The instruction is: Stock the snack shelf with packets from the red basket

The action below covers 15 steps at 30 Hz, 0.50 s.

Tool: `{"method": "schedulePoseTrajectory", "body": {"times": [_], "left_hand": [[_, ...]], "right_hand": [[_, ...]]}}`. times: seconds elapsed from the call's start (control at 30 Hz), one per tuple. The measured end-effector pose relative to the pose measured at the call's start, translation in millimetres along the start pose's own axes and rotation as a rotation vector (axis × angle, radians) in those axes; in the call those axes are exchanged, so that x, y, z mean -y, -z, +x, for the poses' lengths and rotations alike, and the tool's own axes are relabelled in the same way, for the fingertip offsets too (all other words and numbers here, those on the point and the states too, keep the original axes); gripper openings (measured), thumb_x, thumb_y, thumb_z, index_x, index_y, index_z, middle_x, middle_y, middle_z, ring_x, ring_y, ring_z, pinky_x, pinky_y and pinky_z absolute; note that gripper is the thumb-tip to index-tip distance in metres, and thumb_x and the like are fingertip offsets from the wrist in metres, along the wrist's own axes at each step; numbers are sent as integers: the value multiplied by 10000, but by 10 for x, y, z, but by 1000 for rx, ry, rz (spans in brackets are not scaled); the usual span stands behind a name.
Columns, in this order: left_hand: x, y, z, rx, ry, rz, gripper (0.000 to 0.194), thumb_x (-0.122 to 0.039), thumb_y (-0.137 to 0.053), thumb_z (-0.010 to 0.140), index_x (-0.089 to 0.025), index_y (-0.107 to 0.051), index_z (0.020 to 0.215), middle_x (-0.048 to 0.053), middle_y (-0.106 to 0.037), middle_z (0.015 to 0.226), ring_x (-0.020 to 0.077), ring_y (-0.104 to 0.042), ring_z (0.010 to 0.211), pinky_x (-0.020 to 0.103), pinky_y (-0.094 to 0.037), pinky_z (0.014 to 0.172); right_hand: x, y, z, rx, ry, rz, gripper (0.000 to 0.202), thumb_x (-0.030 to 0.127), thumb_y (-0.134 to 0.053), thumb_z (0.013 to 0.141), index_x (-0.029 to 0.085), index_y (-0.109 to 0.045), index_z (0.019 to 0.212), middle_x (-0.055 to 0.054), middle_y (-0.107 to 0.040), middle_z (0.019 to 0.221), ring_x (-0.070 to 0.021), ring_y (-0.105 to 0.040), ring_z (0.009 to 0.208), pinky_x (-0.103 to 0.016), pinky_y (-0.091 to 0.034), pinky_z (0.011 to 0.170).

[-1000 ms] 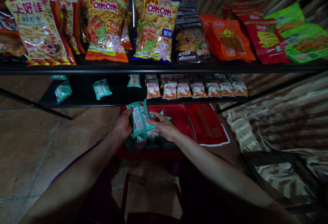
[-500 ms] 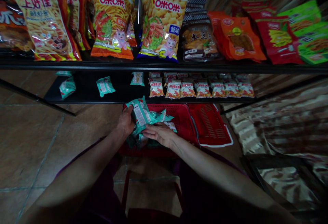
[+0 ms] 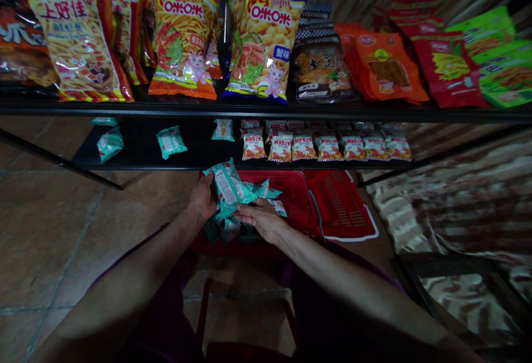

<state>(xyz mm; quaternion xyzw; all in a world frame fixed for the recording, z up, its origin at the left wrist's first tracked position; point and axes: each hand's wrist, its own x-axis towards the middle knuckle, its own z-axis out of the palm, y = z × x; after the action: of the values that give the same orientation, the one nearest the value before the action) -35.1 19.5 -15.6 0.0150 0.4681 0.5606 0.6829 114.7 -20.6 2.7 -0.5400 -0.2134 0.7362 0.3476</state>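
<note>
My left hand [image 3: 202,198] grips a teal snack bag [image 3: 231,188] by its left edge, thumb on top. The bag is tilted above the red shopping basket [image 3: 297,202], its printed white label facing me. From the right, my right hand [image 3: 261,218] holds the lower edge of this bag, its fingers fairly straight and partly hidden. More teal bags [image 3: 266,189] lie in the basket, below and beside my hands.
Above the basket, a black lower shelf [image 3: 141,158] carries a few spread-out teal bags and rows of small white-and-orange bags [image 3: 303,146]. The upper shelf [image 3: 166,109] is lined with larger snack bags. A second red basket part [image 3: 344,208] with a white handle lies right.
Both hands keep nearly the same place on the teal bag, which has tilted very slightly. The view has shifted a little, so the shelves appear slightly lower.
</note>
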Motion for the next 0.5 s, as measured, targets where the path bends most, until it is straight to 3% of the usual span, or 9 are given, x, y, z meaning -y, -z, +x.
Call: {"method": "schedulePoseTrajectory", "body": {"times": [0.23,0.5], "left_hand": [[-15,-53,-53,12,-99,8,110,-242,-522,849,-176,-585,910,41,-664,873,140,-631,757,296,-491,800],[-38,-77,-108,61,-163,27,128,-258,-586,799,-185,-587,903,29,-665,832,158,-628,761,312,-501,793]], "right_hand": [[24,8,-15,14,56,-59,326,276,-827,508,166,-570,675,20,-649,656,-117,-640,633,-284,-542,705],[74,33,28,-147,212,-149,345,427,-759,569,218,-585,782,29,-603,745,-127,-590,710,-261,-491,674]]}}
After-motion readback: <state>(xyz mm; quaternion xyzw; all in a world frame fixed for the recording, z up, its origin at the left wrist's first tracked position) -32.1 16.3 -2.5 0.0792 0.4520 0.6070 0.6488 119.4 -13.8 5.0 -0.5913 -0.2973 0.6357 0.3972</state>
